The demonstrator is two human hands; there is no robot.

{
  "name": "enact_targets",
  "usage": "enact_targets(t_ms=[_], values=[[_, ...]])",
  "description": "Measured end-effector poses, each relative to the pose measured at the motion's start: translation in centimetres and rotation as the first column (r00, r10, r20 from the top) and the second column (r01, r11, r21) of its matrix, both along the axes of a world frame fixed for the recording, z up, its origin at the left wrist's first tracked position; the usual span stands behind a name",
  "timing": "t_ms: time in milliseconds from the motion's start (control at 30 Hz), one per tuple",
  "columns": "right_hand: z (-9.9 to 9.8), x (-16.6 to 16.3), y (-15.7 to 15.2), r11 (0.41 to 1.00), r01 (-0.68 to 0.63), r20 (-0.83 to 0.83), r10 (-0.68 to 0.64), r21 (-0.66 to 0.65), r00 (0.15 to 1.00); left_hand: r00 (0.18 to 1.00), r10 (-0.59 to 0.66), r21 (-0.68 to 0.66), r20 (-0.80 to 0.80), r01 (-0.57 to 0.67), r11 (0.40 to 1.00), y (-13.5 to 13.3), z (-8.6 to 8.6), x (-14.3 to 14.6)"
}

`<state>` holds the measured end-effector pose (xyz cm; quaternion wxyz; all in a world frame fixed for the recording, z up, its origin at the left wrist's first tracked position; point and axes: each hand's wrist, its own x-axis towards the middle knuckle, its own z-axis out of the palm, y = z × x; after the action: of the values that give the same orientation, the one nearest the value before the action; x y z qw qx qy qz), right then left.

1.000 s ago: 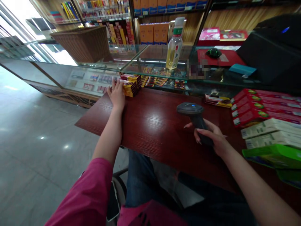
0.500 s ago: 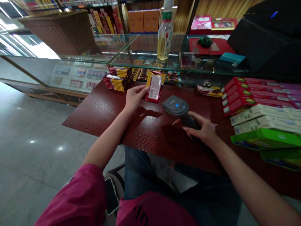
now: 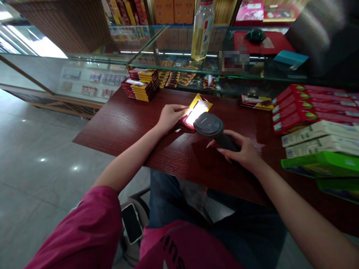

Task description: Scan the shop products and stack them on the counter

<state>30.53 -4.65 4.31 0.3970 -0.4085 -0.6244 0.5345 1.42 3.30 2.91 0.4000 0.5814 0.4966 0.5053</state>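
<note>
My left hand (image 3: 171, 117) pinches the left edge of a red and yellow flat packet (image 3: 202, 103), held tilted just over the dark red wooden table (image 3: 112, 129). Bright white light falls on the packet's label and washes it out. My right hand (image 3: 243, 149) grips the handle of a dark grey barcode scanner (image 3: 209, 124). The scanner's head points toward the packet and overlaps its lower right corner in the view; whether they touch I cannot tell. A stack of similar packets (image 3: 141, 87) stands at the table's far left corner, and a few more packets (image 3: 256, 102) lie at the back right.
Red boxes (image 3: 294, 108), white boxes (image 3: 311, 138) and green boxes (image 3: 322, 164) are piled on the right. Behind the table runs a glass display case (image 3: 171, 69) with a bottle (image 3: 202, 33) on top. A phone (image 3: 131, 224) lies beside my left leg.
My left hand has moved right and turned the packet, bringing it to the scanner. White light now shines on its label, and the blue light on the scanner has gone out.
</note>
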Motion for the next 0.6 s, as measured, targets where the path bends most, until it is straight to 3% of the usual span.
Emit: enact_targets(t_ms=[267,367,500,600], values=[[-0.5,0.3,0.0,1.000,-0.008,-0.038,0.007,-0.020,0.999,1.000,0.004,-0.008,-0.010,-0.004,1.000,0.1,-0.3,-0.1],[-0.1,0.2,0.0,0.999,0.033,-0.101,-0.034,-0.007,0.994,0.999,0.036,0.049,-0.041,-0.034,0.998,0.1,-0.3,-0.2],[0.5,0.3,0.9,0.961,0.273,-0.234,-0.255,0.046,0.938,0.976,0.153,0.291,-0.156,-0.102,0.951,0.4,0.1,1.2],[0.6,1.3,2.1,0.837,0.540,-0.349,-0.482,0.086,0.803,0.919,0.213,0.466,-0.333,-0.036,0.884,1.4,0.6,4.6]])
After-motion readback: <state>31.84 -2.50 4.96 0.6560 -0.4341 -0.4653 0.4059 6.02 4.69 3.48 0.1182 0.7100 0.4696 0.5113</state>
